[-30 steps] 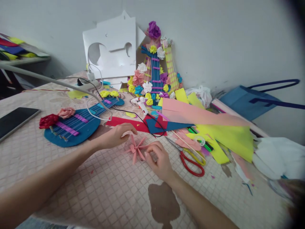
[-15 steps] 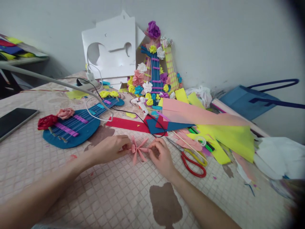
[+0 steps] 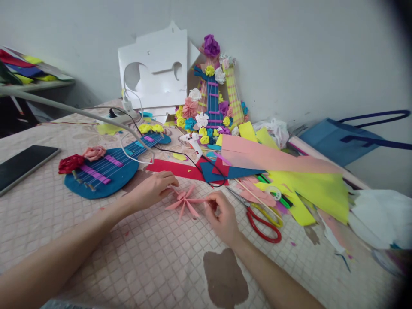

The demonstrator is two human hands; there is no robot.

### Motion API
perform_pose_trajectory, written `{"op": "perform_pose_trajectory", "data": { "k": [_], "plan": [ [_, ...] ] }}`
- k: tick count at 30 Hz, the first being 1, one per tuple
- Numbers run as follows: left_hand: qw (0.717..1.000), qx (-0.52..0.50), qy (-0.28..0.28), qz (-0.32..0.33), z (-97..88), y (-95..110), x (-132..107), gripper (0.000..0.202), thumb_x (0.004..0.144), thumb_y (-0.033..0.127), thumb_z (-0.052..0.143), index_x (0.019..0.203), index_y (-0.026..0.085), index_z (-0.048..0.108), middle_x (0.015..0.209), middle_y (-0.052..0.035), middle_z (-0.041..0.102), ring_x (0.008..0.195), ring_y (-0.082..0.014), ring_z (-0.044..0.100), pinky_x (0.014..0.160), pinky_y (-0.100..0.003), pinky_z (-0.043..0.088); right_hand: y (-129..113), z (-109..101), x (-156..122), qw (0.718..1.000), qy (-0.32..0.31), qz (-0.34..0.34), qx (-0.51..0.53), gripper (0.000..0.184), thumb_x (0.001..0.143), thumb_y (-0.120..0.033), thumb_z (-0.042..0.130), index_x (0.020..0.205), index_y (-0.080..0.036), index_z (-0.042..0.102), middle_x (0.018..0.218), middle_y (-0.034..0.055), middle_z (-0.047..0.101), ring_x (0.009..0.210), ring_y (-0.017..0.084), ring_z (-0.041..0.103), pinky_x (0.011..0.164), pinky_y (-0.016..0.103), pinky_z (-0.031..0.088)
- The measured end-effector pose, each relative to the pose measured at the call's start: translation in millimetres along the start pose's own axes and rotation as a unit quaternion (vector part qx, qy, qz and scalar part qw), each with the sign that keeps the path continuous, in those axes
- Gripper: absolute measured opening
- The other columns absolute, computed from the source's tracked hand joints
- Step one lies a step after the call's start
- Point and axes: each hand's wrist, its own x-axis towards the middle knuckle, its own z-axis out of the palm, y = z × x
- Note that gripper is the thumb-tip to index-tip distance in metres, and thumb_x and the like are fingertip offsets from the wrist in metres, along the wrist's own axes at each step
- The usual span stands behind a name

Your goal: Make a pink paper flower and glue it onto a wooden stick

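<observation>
A pink crepe-paper flower (image 3: pixel 183 202) with narrow, folded petals spreads out between my hands, just above the tablecloth. My left hand (image 3: pixel 157 188) pinches it at its upper left side, fingers curled. From the right, my right hand (image 3: pixel 221 213) closes thumb and forefinger on the tip of one long petal. Red-handled scissors (image 3: pixel 264 227) lie beside my right wrist, blades towards the flower. Behind the hands is a red paper strip (image 3: pixel 175 168). A blue paper guitar (image 3: pixel 120 174) with purple strips and paper roses rests left of my left hand.
A white glue gun (image 3: pixel 193 143) with its black cord stands behind the red strip. Pink paper (image 3: pixel 251 152) and yellow paper (image 3: pixel 312 189) are heaped at right. Decorated guitars (image 3: pixel 213 98) lean on the wall by a white cut-out board (image 3: pixel 154 92). A phone (image 3: pixel 24 165) lies far left.
The flower has turned, with its petals now fanning towards me. My left hand has moved slightly up to another side of it. The camera view has shifted a little to the left.
</observation>
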Motion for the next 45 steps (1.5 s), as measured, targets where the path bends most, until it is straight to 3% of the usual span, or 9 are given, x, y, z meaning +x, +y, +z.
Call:
{"op": "perform_pose_trajectory", "data": {
  "k": [3, 6, 11, 14, 18, 27, 33, 39, 45],
  "plan": [
    [1.000, -0.013, 0.023, -0.003, -3.2, 4, 0, 0.019, 0.084, 0.009, 0.043, 0.091, 0.015, 0.059, 0.090, -0.0064, 0.062, 0.083, -0.0166, 0.057, 0.074, -0.028, 0.045, 5, 1, 2, 0.999, 0.038, 0.009, -0.029, 0.017, 0.082, -0.011, 0.049, 0.095, -0.021, 0.054, 0.091, 0.0036, 0.053, 0.077, 0.015, 0.050, 0.068, 0.028, 0.044],
    [0.999, -0.014, 0.028, -0.023, -8.0, 10, -1, 0.013, 0.085, 0.015, 0.046, 0.085, 0.015, 0.059, 0.084, -0.0045, 0.061, 0.076, -0.0145, 0.056, 0.069, -0.026, 0.043, 9, 2, 4, 0.999, 0.016, 0.021, -0.046, 0.020, 0.081, -0.012, 0.050, 0.098, -0.021, 0.055, 0.099, 0.0069, 0.051, 0.093, 0.020, 0.051, 0.076, 0.033, 0.045],
    [0.997, 0.021, -0.046, -0.056, -15.9, 20, -5, 0.016, 0.082, 0.023, 0.055, 0.068, 0.016, 0.058, 0.064, 0.0005, 0.059, 0.057, -0.0107, 0.050, 0.055, -0.023, 0.035, 9, 5, 4, 0.998, -0.018, 0.039, -0.044, 0.019, 0.079, -0.009, 0.052, 0.094, -0.021, 0.057, 0.100, 0.0071, 0.050, 0.099, 0.021, 0.050, 0.082, 0.036, 0.046],
    [0.995, 0.025, -0.084, -0.044, -17.6, 26, -8, 0.014, 0.079, 0.029, 0.060, 0.072, 0.017, 0.062, 0.070, 0.0007, 0.063, 0.060, -0.0111, 0.053, 0.054, -0.022, 0.033, 10, 6, 4, 0.998, -0.024, 0.041, -0.040, 0.013, 0.079, -0.010, 0.053, 0.085, -0.020, 0.058, 0.096, 0.0062, 0.050, 0.096, 0.020, 0.051, 0.082, 0.035, 0.046],
    [0.995, 0.020, -0.092, -0.029, -14.5, 27, -9, 0.021, 0.086, 0.031, 0.052, 0.073, 0.017, 0.062, 0.075, -0.0011, 0.064, 0.062, -0.0111, 0.055, 0.054, -0.022, 0.034, 11, 5, 4, 0.999, -0.026, 0.034, -0.032, 0.011, 0.079, -0.010, 0.053, 0.081, -0.020, 0.056, 0.094, 0.0056, 0.051, 0.092, 0.019, 0.052, 0.079, 0.034, 0.047],
    [0.999, 0.046, -0.005, 0.008, -3.4, 8, -4, 0.013, 0.088, 0.019, 0.050, 0.086, 0.015, 0.062, 0.084, -0.0051, 0.063, 0.077, -0.0161, 0.057, 0.069, -0.027, 0.042, 4, 2, 2, 0.998, -0.059, -0.015, -0.009, 0.016, 0.079, -0.011, 0.054, 0.091, -0.021, 0.053, 0.090, 0.0037, 0.054, 0.087, 0.018, 0.053, 0.075, 0.033, 0.046],
    [0.997, 0.005, 0.067, 0.024, -10.3, 21, -7, 0.010, 0.087, 0.016, 0.050, 0.088, 0.016, 0.060, 0.089, -0.0048, 0.062, 0.085, -0.0170, 0.056, 0.076, -0.030, 0.042, 2, 2, 2, 0.998, -0.046, -0.048, -0.019, 0.024, 0.078, -0.010, 0.055, 0.099, -0.021, 0.053, 0.098, 0.0052, 0.054, 0.096, 0.019, 0.052, 0.084, 0.036, 0.045],
    [0.998, -0.011, -0.004, 0.055, 2.1, 46, -16, 0.004, 0.085, 0.020, 0.057, 0.088, 0.020, 0.060, 0.092, -0.0019, 0.060, 0.088, -0.0173, 0.053, 0.078, -0.031, 0.038, -1, 3, 2, 0.993, -0.061, -0.084, -0.049, 0.024, 0.078, -0.009, 0.054, 0.099, -0.021, 0.054, 0.101, 0.0065, 0.053, 0.099, 0.020, 0.051, 0.086, 0.037, 0.045],
    [0.996, 0.055, -0.041, 0.051, 13.6, 52, -18, 0.007, 0.086, 0.022, 0.056, 0.093, 0.020, 0.058, 0.102, -0.0038, 0.059, 0.093, -0.0207, 0.051, 0.080, -0.035, 0.036, -3, 0, 2, 0.990, -0.074, -0.095, -0.068, 0.018, 0.084, -0.013, 0.048, 0.098, -0.023, 0.054, 0.097, 0.0062, 0.057, 0.097, 0.019, 0.054, 0.084, 0.035, 0.046]
  ]
}}
